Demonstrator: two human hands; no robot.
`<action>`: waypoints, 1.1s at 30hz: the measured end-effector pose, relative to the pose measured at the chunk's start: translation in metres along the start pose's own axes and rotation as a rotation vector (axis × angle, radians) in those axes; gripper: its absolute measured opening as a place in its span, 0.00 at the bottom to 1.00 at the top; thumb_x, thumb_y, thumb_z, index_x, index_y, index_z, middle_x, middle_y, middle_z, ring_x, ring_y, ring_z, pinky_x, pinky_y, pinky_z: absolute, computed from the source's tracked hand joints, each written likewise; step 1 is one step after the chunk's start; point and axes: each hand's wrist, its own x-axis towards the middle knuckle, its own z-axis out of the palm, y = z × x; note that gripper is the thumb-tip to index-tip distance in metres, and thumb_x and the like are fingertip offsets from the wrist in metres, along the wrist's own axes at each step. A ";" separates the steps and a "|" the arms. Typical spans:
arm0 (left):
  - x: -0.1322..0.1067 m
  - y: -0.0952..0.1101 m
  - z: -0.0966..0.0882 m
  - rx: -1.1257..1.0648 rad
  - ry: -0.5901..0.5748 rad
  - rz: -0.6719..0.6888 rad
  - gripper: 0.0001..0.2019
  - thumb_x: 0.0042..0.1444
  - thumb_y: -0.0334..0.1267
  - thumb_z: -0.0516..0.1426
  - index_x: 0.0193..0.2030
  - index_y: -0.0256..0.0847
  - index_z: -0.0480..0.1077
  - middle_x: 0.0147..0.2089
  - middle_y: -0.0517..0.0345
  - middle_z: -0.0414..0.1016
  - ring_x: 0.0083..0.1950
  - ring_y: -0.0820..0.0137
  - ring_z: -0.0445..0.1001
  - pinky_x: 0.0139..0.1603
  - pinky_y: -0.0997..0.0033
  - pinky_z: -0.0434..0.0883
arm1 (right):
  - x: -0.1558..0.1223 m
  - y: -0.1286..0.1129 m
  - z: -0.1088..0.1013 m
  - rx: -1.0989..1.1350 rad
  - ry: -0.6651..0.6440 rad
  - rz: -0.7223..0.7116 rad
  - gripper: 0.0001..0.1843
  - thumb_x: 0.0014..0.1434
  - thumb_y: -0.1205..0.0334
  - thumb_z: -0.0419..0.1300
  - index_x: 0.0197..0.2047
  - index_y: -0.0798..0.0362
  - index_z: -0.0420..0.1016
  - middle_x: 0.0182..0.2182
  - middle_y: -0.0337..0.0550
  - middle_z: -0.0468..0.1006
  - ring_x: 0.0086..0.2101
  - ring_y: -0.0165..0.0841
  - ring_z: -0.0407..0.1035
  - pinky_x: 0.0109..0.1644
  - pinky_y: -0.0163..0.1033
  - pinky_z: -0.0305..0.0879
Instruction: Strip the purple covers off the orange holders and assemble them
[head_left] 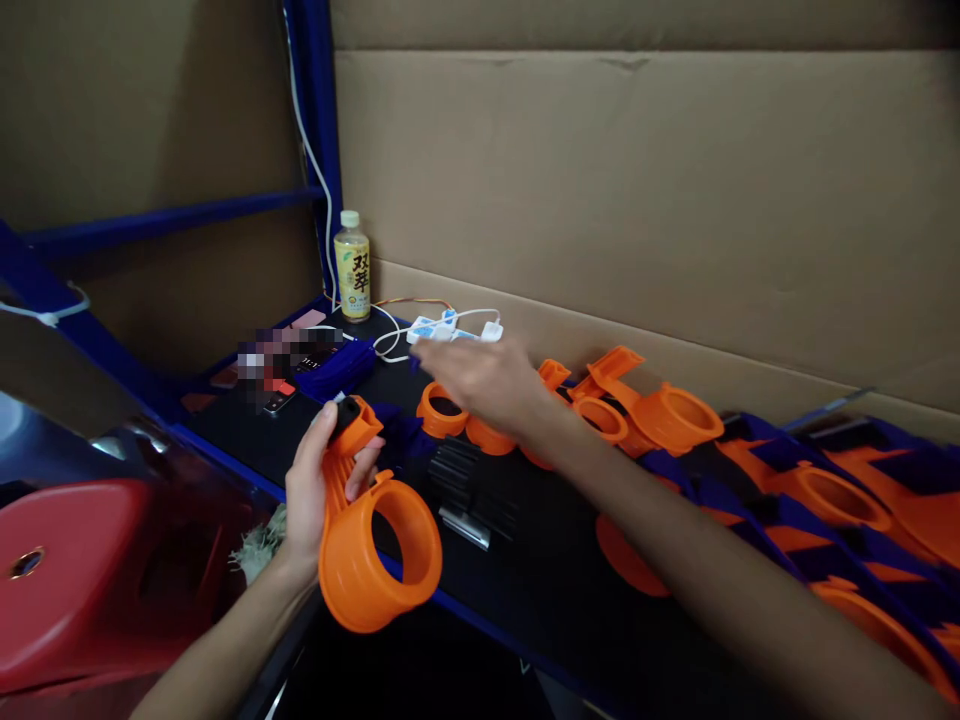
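Observation:
My left hand (315,480) is closed round the handle of an orange plastic part with a wide ring (375,545), held over the near edge of the black table (540,580). My right hand (480,378) reaches out flat over the table, fingers stretched and a little blurred, nothing in it. It hovers just above a small orange ring (442,410). More orange ring parts (671,415) lie to its right. A black ribbed block (472,485) sits below it.
A drink bottle (352,265) stands at the back by a blue post. White cables and a power strip (450,330) lie near it. A phone and a blue case (337,368) are left of them. Orange and blue parts (832,495) pile up on the right. A red stool (82,570) stands at lower left. Cardboard walls close the back.

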 end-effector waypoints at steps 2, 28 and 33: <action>0.000 0.000 0.000 0.006 -0.020 0.007 0.14 0.58 0.50 0.60 0.37 0.40 0.70 0.24 0.61 0.74 0.14 0.81 0.58 0.19 0.79 0.63 | 0.003 -0.005 0.006 -0.179 -0.027 -0.054 0.18 0.71 0.68 0.45 0.53 0.56 0.74 0.49 0.50 0.76 0.50 0.36 0.68 0.41 0.38 0.64; 0.012 -0.027 -0.012 0.501 -0.303 -0.001 0.10 0.54 0.44 0.63 0.37 0.42 0.70 0.18 0.71 0.57 0.16 0.79 0.50 0.16 0.80 0.50 | -0.026 -0.037 -0.020 0.289 -0.086 0.134 0.09 0.65 0.62 0.59 0.42 0.52 0.82 0.37 0.41 0.78 0.34 0.25 0.67 0.40 0.34 0.59; 0.015 -0.024 -0.015 0.501 -0.238 0.021 0.12 0.55 0.47 0.62 0.38 0.42 0.71 0.17 0.71 0.56 0.16 0.78 0.50 0.16 0.79 0.51 | -0.067 -0.038 -0.023 0.298 -0.030 0.283 0.07 0.64 0.65 0.59 0.37 0.52 0.79 0.34 0.38 0.78 0.33 0.26 0.69 0.39 0.33 0.61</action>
